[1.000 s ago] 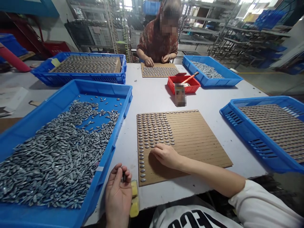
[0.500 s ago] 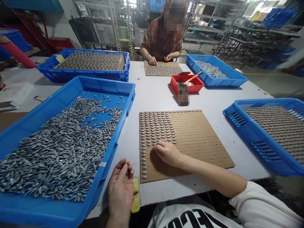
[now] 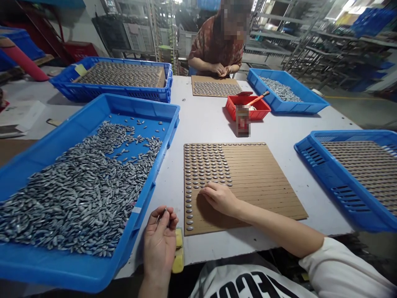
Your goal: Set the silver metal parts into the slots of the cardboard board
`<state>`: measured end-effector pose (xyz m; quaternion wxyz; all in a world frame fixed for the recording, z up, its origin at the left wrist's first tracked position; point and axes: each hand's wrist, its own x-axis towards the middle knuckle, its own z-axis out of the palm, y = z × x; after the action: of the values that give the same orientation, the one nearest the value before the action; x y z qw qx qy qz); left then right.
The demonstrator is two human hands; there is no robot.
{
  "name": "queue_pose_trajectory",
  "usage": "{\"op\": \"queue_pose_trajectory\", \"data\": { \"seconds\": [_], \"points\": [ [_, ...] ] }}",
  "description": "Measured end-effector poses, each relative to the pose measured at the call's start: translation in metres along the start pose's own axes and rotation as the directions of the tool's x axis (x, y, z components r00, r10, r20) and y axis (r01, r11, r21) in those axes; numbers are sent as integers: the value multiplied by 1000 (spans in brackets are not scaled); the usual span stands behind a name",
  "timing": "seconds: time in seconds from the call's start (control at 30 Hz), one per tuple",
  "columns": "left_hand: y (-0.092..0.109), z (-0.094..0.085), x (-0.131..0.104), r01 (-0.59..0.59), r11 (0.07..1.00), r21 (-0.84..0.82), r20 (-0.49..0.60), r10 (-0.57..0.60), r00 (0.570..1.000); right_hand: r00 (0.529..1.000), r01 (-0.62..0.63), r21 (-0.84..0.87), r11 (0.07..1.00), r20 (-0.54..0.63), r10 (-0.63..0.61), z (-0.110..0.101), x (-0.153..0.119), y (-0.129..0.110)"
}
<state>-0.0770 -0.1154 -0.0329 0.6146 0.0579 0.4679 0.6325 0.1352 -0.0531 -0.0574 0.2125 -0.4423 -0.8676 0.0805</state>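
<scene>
My left hand is palm up beside the blue tray's right wall, fingers curled in and thumb pressed on a small grey spindle-shaped piece whose tip shows at the fingertips. Over the ridged cardboard sheet, my right hand has its fingers pinched together just below the lowest full row; whatever lies between them is hidden. Shiny grey spindle-shaped pieces sit in rows at the sheet's upper left, along its left edge and top edge. Loose pieces of the same kind heap up in the blue tray.
Across the white table, a person handles another filled cardboard sheet. A red box with an orange-handled tool stands mid-table. Blue crates holding filled sheets sit right and back left. A yellow object lies at the table's near edge.
The view has shifted slightly. My left thumb has moved up toward the fingertips, where a piece's tip now shows. My right hand stays nearly in place. The person opposite has brought both hands together.
</scene>
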Motion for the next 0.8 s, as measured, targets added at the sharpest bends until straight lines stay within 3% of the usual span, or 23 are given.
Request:
{"op": "queue_pose_trajectory", "data": {
  "seconds": [0.27, 0.8],
  "points": [
    [2, 0, -2, 40, 999, -23, -46, -41, 998, 1000, 1, 12, 1000, 7, -1, 2, -2, 2],
    [0, -1, -4, 8, 1000, -22, -27, -8, 1000, 1000, -16, 28, 999, 13, 16, 3, -2, 4]
  ]
}}
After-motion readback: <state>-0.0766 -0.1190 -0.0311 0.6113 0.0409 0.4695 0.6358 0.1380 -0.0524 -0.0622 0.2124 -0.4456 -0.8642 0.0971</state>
